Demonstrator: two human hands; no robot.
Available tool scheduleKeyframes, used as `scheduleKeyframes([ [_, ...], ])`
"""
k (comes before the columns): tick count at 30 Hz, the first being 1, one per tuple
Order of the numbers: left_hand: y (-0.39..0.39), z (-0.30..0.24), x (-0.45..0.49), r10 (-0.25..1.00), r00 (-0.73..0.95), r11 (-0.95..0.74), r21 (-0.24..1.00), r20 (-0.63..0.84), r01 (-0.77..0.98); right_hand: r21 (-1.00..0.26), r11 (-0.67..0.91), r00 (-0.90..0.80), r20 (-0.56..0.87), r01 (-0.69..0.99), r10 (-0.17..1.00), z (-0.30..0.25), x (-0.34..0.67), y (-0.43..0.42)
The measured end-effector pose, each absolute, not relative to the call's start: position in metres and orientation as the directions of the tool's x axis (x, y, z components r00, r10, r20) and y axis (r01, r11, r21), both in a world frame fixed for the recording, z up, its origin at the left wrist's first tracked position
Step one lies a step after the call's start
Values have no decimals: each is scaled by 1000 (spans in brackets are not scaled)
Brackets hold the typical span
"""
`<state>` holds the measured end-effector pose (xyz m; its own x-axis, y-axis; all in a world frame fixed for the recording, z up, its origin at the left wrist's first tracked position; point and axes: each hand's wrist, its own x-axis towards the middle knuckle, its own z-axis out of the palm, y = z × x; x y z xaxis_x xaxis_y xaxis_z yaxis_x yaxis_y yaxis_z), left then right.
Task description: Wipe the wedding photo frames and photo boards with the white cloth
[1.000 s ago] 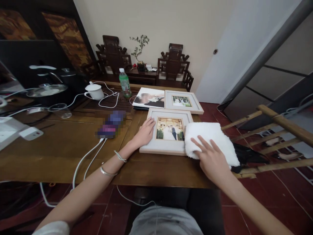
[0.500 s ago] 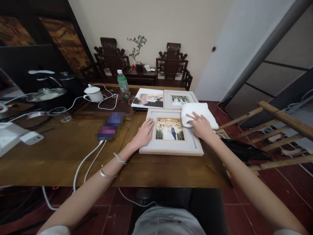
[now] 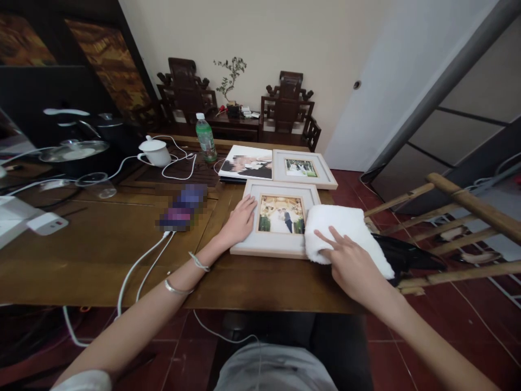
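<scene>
A light wooden picture frame (image 3: 280,248) with a wedding photo lies flat on the brown table (image 3: 244,282). My left hand (image 3: 240,220) rests on the frame's left edge, fingers stretched out and lying flat. At the right side, my right hand (image 3: 350,259) holds a folded white towel (image 3: 340,220), some fingers spread over its top and the thumb side tucked against its fold. The towel covers the frame's lower right corner and hangs past its right edge. Behind lie a second framed photo (image 3: 321,168) and a white photo panel (image 3: 246,163).
Left of the frame lies a blurred-out phone (image 3: 183,209) with white cables. Farther back stand a green-labelled bottle (image 3: 205,138), a lidded white cup (image 3: 155,152), a clear plastic cup (image 3: 97,185) and a pot (image 3: 75,155). A wooden chair (image 3: 468,201) stands at the right.
My right hand has drawn the white towel down the frame's right side, from its upper right corner to its lower right. My left hand stays on the left edge.
</scene>
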<state>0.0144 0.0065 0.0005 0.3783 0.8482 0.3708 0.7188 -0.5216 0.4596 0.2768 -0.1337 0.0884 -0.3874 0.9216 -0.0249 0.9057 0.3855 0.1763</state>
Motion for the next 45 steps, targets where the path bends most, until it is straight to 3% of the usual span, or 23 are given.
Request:
scheduleKeyframes([
  [5,6,3,16,855,360,-512,503,372,696,117,464,-467,3,878,884,83,232,-122],
  [12,5,7,17,928,224,-373,720,298,585,-16,695,-690,100,719,717,68,167,-107],
  [17,1,9,19,954,176,-301,778,244,552,13,677,-671,142,736,728,60,151,-93],
  [21,-2,10,23,943,222,-332,763,249,554,51,596,-598,75,801,798,57,153,-56],
  [27,-7,6,22,877,321,-480,599,359,642,105,561,-570,103,821,815,71,176,19],
  [30,-8,6,20,840,373,-539,526,394,657,126,484,-500,206,866,841,77,182,40],
  [32,-7,7,20,817,402,-572,500,412,650,140,520,-538,245,843,806,77,178,44],
  [36,-5,8,18,803,424,-594,505,419,626,157,661,-680,152,733,717,65,162,42],
  [45,-4,0,14,782,413,-621,535,466,573,235,490,-530,161,840,832,64,199,53],
])
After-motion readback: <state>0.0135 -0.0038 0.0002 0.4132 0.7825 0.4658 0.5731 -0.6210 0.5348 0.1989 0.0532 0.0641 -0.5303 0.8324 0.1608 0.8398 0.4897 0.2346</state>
